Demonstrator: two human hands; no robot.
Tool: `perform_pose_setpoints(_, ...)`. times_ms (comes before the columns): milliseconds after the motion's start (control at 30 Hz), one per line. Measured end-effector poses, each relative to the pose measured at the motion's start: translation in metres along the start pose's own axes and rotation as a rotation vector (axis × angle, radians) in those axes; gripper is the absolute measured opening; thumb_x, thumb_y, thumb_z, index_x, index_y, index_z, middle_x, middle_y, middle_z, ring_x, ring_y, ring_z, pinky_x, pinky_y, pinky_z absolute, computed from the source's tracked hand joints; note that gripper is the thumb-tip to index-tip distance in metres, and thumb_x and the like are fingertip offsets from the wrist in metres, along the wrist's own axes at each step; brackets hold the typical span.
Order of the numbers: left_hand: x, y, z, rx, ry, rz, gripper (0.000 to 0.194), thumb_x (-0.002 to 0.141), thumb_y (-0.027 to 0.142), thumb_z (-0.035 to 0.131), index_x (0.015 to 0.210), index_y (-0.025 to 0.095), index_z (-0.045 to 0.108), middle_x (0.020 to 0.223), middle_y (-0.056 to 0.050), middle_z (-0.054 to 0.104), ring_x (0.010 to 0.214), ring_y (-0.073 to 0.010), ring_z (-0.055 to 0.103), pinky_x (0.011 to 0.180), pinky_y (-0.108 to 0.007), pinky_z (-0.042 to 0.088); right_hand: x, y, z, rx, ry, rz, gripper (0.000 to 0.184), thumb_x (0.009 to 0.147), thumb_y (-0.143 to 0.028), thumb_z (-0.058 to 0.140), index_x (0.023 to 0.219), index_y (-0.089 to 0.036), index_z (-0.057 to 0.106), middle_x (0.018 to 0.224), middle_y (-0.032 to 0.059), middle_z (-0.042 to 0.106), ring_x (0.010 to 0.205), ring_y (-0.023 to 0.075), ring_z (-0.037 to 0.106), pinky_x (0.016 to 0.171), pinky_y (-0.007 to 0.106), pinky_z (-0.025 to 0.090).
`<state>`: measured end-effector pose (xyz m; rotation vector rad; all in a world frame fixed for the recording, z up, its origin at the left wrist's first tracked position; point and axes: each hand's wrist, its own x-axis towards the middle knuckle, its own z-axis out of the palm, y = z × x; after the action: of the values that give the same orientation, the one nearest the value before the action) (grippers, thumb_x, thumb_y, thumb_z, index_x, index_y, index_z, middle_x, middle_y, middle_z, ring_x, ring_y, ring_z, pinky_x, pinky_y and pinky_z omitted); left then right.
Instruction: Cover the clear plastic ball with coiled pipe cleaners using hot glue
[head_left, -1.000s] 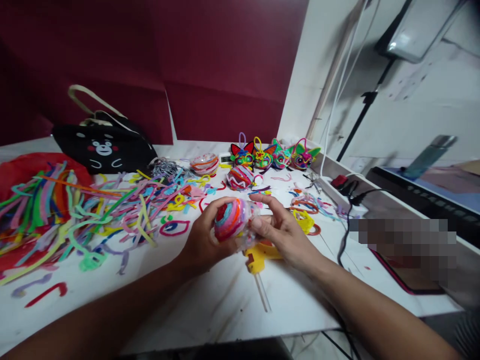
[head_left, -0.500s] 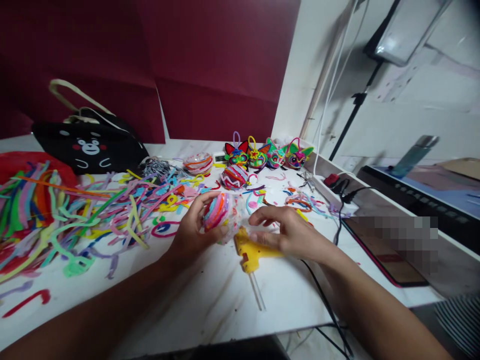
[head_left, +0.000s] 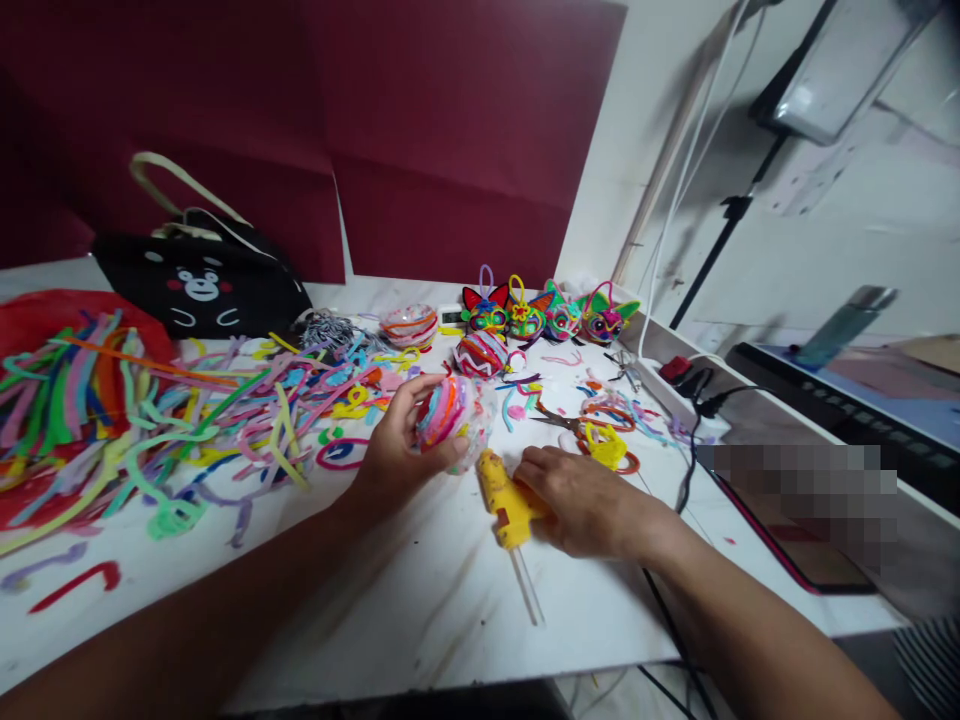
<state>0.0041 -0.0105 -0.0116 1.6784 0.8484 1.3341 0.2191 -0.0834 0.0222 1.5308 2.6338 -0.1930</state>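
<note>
1. A striped ball (head_left: 450, 418) is held in the left hand (head_left: 401, 445) over the middle of a white tabletop (head_left: 390, 620); fingers and thumb are wrapped around its left and near sides, and its clear, speckled part is turned to the right.

2. A yellow glue gun (head_left: 508, 505) is seen just to the near right of the ball, resting on or close to the tabletop.

3. The gun's long axis is aligned fore and aft with a slight slant: its tip is pointed toward the back, near the ball's lower edge, while a clear glue stick (head_left: 527, 588) is extended from its rear toward the near edge of the table.

4. The gun's right side is partly covered by the right hand (head_left: 596, 505), its fingers curled, the gun's body lying to their left. Whether it is gripped or only touched cannot be told; the thumb is hidden.

5. Of the two hands, the right is the one placed nearer the gun.

6. Orange-handled scissors (head_left: 609, 410) are set beyond the right hand; a tangle of fuzzy strips (head_left: 240, 420) is spread to the left.
</note>
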Motion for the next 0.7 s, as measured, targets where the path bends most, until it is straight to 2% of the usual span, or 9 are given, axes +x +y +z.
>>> perform_pose_setpoints(133,0.002,0.0,-0.001,-0.008,0.047,0.001,0.073,0.066,0.04,0.082,0.128,0.019,0.051,0.138,-0.016,0.056,0.132,-0.0331,0.053,0.108,-0.047,0.046,0.001,-0.003,0.0,-0.035,0.079,0.063,0.029,0.078,-0.026,0.063,0.105,-0.014,0.061,0.106,0.0107,0.063,0.077,0.0226,0.064,0.063,0.033,0.043)
perform_pose_setpoints(200,0.005,-0.001,-0.002,-0.027,0.076,0.012,0.075,0.065,0.041,0.083,0.129,0.019,0.051,0.138,-0.016,0.056,0.131,-0.0335,0.053,0.107,-0.047,0.047,-0.002,0.001,-0.005,0.003,0.15,0.072,0.03,0.075,-0.022,0.063,0.104,-0.015,0.06,0.106,0.0105,0.062,0.075,0.0213,0.062,0.061,0.032,0.041)
perform_pose_setpoints(300,0.009,-0.003,-0.004,-0.057,0.137,0.044,0.076,0.064,0.041,0.084,0.129,0.019,0.051,0.135,-0.015,0.059,0.127,-0.0327,0.057,0.105,-0.047,0.049,-0.013,0.011,-0.016,0.161,0.339,0.032,0.022,0.075,-0.016,0.06,0.097,-0.017,0.059,0.096,0.0082,0.063,0.077,0.0202,0.06,0.064,0.031,0.041)
perform_pose_setpoints(433,0.011,-0.004,-0.006,-0.062,0.155,0.07,0.073,0.066,0.039,0.083,0.128,0.019,0.049,0.133,-0.014,0.061,0.125,-0.0303,0.059,0.105,-0.045,0.049,-0.024,0.019,-0.026,0.414,0.53,-0.086,0.009,0.083,-0.02,0.058,0.092,-0.022,0.058,0.085,0.0035,0.064,0.073,0.0179,0.057,0.063,0.03,0.042)
perform_pose_setpoints(567,0.008,-0.002,-0.005,-0.075,0.156,0.113,0.074,0.065,0.037,0.084,0.128,0.018,0.05,0.132,-0.014,0.061,0.125,-0.0299,0.059,0.104,-0.042,0.049,-0.026,0.017,-0.026,0.488,0.598,-0.249,0.008,0.085,-0.019,0.057,0.091,-0.025,0.06,0.087,0.0037,0.064,0.08,0.0215,0.06,0.07,0.035,0.047)
perform_pose_setpoints(700,0.004,0.001,-0.003,-0.104,0.127,0.144,0.074,0.066,0.033,0.084,0.129,0.017,0.05,0.128,-0.013,0.063,0.121,-0.0286,0.061,0.099,-0.038,0.051,-0.024,0.014,-0.022,0.518,0.616,-0.241,0.005,0.09,-0.026,0.057,0.09,-0.027,0.062,0.088,0.0039,0.066,0.084,0.0239,0.061,0.073,0.037,0.048)
